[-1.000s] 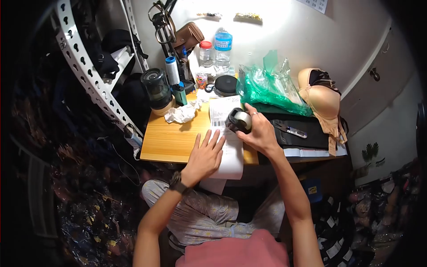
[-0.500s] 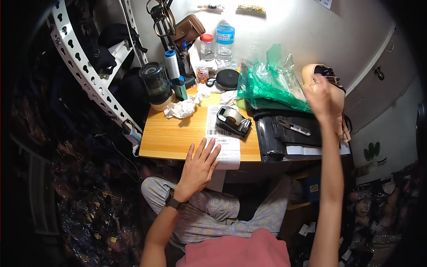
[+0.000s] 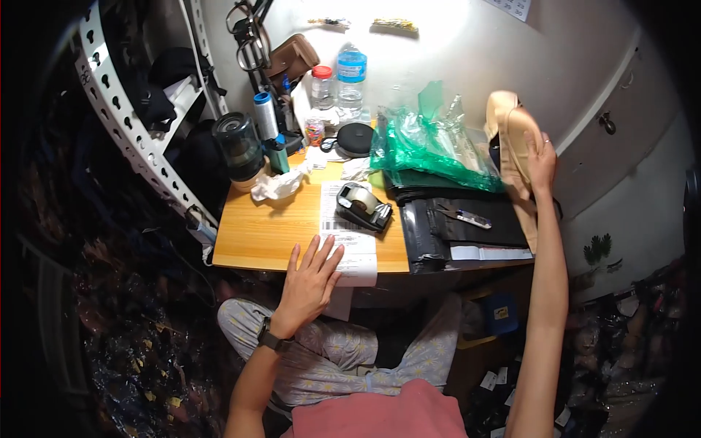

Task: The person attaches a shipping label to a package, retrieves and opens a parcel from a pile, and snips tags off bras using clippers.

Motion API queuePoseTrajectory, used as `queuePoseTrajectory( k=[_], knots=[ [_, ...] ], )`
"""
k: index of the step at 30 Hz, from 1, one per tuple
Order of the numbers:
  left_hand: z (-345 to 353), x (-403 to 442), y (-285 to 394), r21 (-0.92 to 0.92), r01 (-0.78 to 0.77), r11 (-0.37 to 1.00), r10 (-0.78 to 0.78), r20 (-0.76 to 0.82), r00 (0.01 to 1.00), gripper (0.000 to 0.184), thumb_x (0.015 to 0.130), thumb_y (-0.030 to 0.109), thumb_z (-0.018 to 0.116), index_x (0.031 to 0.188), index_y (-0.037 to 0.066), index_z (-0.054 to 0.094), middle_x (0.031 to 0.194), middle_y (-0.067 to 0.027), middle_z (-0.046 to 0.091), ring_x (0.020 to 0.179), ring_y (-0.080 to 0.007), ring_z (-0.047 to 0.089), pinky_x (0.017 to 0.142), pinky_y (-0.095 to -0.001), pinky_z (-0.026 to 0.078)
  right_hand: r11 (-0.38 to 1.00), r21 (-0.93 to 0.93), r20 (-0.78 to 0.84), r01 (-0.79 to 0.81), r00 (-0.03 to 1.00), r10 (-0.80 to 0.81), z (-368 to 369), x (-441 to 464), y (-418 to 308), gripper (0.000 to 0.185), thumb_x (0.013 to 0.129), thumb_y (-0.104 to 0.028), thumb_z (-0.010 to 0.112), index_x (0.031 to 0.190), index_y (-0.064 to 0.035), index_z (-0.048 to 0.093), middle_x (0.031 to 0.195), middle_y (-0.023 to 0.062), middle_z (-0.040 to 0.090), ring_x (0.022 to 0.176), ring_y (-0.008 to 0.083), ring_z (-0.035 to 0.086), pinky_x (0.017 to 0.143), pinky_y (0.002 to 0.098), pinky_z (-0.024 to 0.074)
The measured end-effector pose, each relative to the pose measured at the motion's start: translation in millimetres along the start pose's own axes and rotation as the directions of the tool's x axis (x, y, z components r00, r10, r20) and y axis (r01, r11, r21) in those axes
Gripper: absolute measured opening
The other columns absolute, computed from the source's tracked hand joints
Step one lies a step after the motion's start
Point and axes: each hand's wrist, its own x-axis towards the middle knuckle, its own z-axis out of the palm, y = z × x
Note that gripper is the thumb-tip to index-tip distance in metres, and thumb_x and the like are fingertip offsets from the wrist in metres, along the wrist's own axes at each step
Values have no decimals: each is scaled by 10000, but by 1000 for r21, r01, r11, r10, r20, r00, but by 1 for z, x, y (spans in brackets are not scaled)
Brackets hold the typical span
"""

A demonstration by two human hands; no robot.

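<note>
In the head view, my right hand (image 3: 540, 164) grips a beige bra (image 3: 515, 131) at the desk's right side, lifted above the black plastic bags. The bra is blurred by motion, and one end hangs down toward the bags. My left hand (image 3: 312, 281) rests with fingers spread at the front edge of the desk, its fingertips on a long printed paper label (image 3: 358, 255). That label curls over the edge. A black tape dispenser (image 3: 365, 207) sits on the label's upper part.
Black plastic bags (image 3: 423, 241) carry small snips (image 3: 467, 217) and a green plastic bag (image 3: 416, 150). Crumpled white paper (image 3: 281, 182), a water bottle (image 3: 351, 77) and a dark-lidded jar (image 3: 237, 146) stand at the left and back. A white metal shelf (image 3: 124, 117) borders the left.
My right hand has closed on the bra and raised it, turning it upright. My left hand stays on the label. The whole view has shifted slightly.
</note>
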Motion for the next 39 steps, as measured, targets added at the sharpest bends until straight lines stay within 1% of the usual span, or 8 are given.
queuePoseTrajectory(
  k=[2,4,9,18,22,25,34,39],
  knots=[
    [1,0,-1,-4,-1,1000,1,-5,1000,443,915,238,468,1344,148,408,1425,-72,337,1333,-279,265,1082,-476,140,991,-117,-206,64,975,-88,-13,14,-5,418,865,-365,605,980,37,581,895,168,625,792,220,571,751,311,447],
    [0,0,-1,9,9,1000,-9,9,1000,438,913,232,469,1339,148,416,1424,-75,339,1333,-282,266,1083,-478,137,987,157,-214,40,977,-6,-38,15,-37,419,864,-370,606,994,27,581,915,149,631,814,204,570,768,305,443],
    [-2,0,0,-10,10,1000,-10,-19,1000,426,910,238,468,1323,140,436,1404,-79,368,1315,-293,294,1076,-498,147,977,195,-250,90,968,-39,-71,20,-51,367,876,-342,599,1001,3,575,895,110,622,823,185,566,778,294,438],
    [-1,0,0,-27,14,1000,-14,-25,1000,417,907,228,471,1314,140,448,1402,-87,369,1317,-296,292,1078,-497,140,957,290,-283,0,955,86,-139,-8,-51,339,879,-276,604,1055,12,576,1008,64,595,912,143,524,833,268,412],
    [0,-1,-2,12,9,1000,-8,-15,1000,467,902,218,477,1349,111,394,1395,-96,374,1316,-302,293,1078,-498,137,972,221,-315,-81,937,150,-171,-25,-55,342,877,-271,604,1057,19,581,1026,67,593,922,141,527,834,265,413],
    [0,0,-3,-138,58,989,-63,-29,998,605,893,203,481,1411,34,218,1402,-138,354,1320,-307,287,1083,-481,127,967,230,-268,-111,948,173,-179,-31,-51,347,883,-277,593,1061,21,579,1022,61,593,923,140,528,841,265,409],
    [-1,2,-10,-298,69,952,-79,-22,997,541,967,239,333,1433,42,140,1440,-152,287,1328,-306,279,1089,-459,103,955,257,-189,-146,962,198,-166,-35,-43,344,890,-272,584,1056,28,579,1033,67,593,947,143,530,880,273,393],
    [-5,1,-15,-550,81,831,-149,-80,986,528,971,247,332,1422,26,167,1429,-168,302,1314,-300,304,1104,-438,115,991,93,-242,-97,963,117,-175,-46,-68,384,881,-288,597,1095,30,576,1066,100,600,951,169,551,867,283,420]
  ],
)
